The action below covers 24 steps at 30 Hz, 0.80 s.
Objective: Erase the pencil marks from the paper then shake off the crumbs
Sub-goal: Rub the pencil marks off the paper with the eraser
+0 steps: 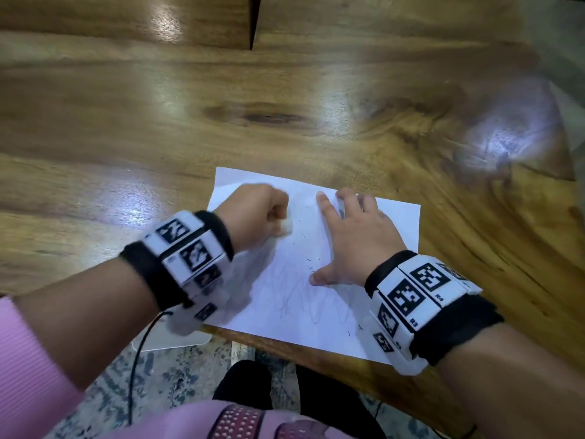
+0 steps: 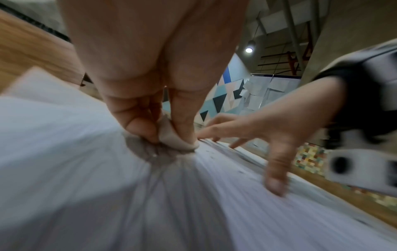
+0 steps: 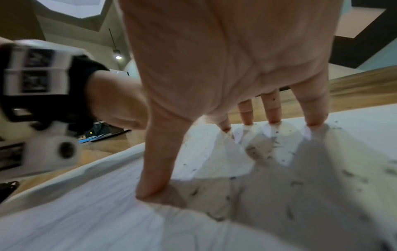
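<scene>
Eraser is pinched by left hand on paper, apparently touching; paper is pressed by spread right hand; crumbs scattered.

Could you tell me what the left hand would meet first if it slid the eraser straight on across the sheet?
Probably the right hand, pressed flat on the paper just beyond the eraser that the left hand pinches; only crumbs lie between.
</scene>
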{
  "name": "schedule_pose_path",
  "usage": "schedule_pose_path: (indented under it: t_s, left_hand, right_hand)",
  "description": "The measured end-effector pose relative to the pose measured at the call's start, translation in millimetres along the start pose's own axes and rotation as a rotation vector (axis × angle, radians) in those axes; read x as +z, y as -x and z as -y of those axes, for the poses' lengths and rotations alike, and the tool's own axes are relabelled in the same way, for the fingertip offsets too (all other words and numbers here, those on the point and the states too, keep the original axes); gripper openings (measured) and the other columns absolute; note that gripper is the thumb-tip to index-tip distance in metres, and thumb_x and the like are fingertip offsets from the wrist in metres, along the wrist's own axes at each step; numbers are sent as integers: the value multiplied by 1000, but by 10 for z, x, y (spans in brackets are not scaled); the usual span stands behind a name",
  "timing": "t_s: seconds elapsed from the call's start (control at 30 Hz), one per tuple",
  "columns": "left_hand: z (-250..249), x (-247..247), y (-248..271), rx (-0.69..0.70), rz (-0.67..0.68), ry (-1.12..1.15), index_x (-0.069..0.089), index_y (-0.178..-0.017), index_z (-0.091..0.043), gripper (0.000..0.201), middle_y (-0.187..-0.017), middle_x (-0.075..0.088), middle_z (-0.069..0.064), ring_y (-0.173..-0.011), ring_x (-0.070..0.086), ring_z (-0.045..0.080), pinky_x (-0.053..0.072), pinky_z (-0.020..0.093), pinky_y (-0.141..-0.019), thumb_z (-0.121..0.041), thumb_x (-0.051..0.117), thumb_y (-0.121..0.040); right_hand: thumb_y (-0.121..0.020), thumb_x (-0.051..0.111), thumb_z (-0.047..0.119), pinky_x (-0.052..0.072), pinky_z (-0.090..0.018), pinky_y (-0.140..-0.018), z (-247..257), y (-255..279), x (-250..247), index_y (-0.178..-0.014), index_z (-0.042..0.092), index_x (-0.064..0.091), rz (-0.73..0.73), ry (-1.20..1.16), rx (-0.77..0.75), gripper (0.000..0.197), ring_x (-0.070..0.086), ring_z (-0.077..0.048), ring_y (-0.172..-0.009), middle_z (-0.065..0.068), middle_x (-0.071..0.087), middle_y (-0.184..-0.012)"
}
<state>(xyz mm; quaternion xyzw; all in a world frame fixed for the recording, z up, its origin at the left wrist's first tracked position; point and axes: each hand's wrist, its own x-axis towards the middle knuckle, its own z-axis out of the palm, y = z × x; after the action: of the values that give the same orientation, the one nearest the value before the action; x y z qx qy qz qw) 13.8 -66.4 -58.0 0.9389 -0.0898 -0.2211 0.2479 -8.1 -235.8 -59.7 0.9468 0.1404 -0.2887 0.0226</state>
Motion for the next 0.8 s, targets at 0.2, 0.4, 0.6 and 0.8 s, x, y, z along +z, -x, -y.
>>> schedule_pose_path:
  t_s: [0.2,0.4,0.6,0.8]
  left_hand:
    - [-95,-94,-186,3,-49,23,62,-74,-14,10,-74,57,0,-72,49,17,29,24,-55,-19,70,-76]
    - [6,83,79,34,-13,14,46,-59,-21,29,-61,45,-8,-67,45,18,29,18,-50,-16,69,-76]
    - [-77,72,-87,25,-42,26,62,-78,-11,13,-81,58,2,-76,51,18,34,22,-65,-20,70,-76]
    - [-51,134,18,37,-37,-18,40,-55,-23,36,-63,43,-7,-69,44,19,25,23,-51,-16,66,-78]
  right_hand:
    - [-61,69,70,27,-45,-112,0,-4,1,-149,25,-10,1,7,-2,126,10,-29,-137,-4,4,-151]
    - [-61,70,69,25,-45,-113,-13,-9,12,-149,25,-9,-3,-6,-3,126,7,-29,-139,-3,2,-151]
    - [-61,70,69,24,-45,-113,-11,6,12,-149,26,-9,-13,-13,-6,126,7,-28,-139,-3,2,-152]
    - [-62,69,69,26,-43,-112,-9,16,5,-149,26,-8,-15,-5,-5,125,8,-27,-139,-2,3,-152]
